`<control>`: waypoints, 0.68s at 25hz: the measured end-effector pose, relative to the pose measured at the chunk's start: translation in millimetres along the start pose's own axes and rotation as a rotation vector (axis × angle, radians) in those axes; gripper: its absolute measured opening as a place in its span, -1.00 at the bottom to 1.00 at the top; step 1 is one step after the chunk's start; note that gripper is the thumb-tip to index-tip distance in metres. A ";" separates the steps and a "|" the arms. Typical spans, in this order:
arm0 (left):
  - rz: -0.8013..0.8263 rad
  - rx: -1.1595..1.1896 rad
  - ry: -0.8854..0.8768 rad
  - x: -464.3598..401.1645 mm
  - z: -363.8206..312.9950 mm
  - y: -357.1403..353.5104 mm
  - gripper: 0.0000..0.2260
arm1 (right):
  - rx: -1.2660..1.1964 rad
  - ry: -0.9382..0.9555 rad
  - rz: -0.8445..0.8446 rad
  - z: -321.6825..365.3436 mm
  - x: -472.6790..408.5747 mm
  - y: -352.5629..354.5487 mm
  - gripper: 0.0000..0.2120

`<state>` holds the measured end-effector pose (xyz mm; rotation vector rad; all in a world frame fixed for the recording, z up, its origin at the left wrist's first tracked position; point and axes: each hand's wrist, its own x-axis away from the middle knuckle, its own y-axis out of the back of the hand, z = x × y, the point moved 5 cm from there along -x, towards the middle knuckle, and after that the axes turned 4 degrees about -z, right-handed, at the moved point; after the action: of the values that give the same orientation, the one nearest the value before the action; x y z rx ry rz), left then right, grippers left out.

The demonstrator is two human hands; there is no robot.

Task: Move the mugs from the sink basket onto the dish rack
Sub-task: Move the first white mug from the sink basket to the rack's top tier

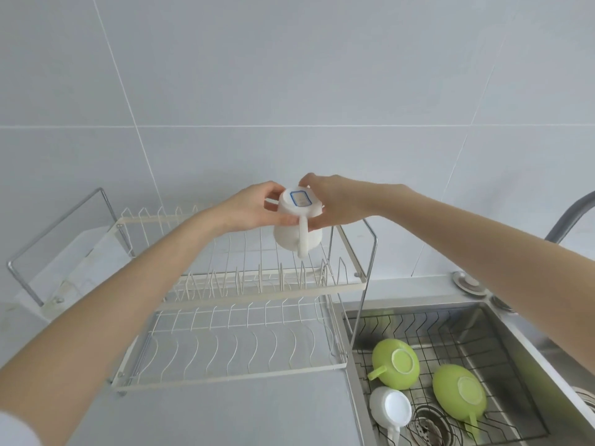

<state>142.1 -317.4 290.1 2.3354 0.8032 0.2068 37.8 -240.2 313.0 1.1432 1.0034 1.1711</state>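
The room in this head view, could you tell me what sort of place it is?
Most likely a home kitchen: a steel sink with a wire basket holding mugs, a two-tier dish rack on the counter, and a tiled wall.

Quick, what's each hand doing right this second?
Left hand: closed on the upside-down white mug, above the dish rack.
Right hand: holding the same mug from the other side.

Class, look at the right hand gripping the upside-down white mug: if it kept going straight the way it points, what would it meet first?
Probably the left hand, which holds the white mug from the opposite side of the right hand; depth is uncertain here.
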 end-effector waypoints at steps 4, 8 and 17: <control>0.040 -0.023 0.062 -13.9 26.6 -17.1 -0.53 | 0.053 -0.005 0.126 -9.3 -20.3 -27.2 -0.28; 0.065 -0.038 0.080 -17.4 39.3 -29.8 -0.53 | 0.124 0.000 0.195 -13.8 -26.6 -43.6 -0.27; 0.067 -0.044 0.085 -13.1 39.0 -34.0 -0.56 | 0.149 -0.052 0.231 -11.5 -20.4 -41.3 -0.27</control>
<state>128.1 -325.5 239.2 2.3269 0.7548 0.3516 30.3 -259.9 270.5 1.4309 0.9491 1.2573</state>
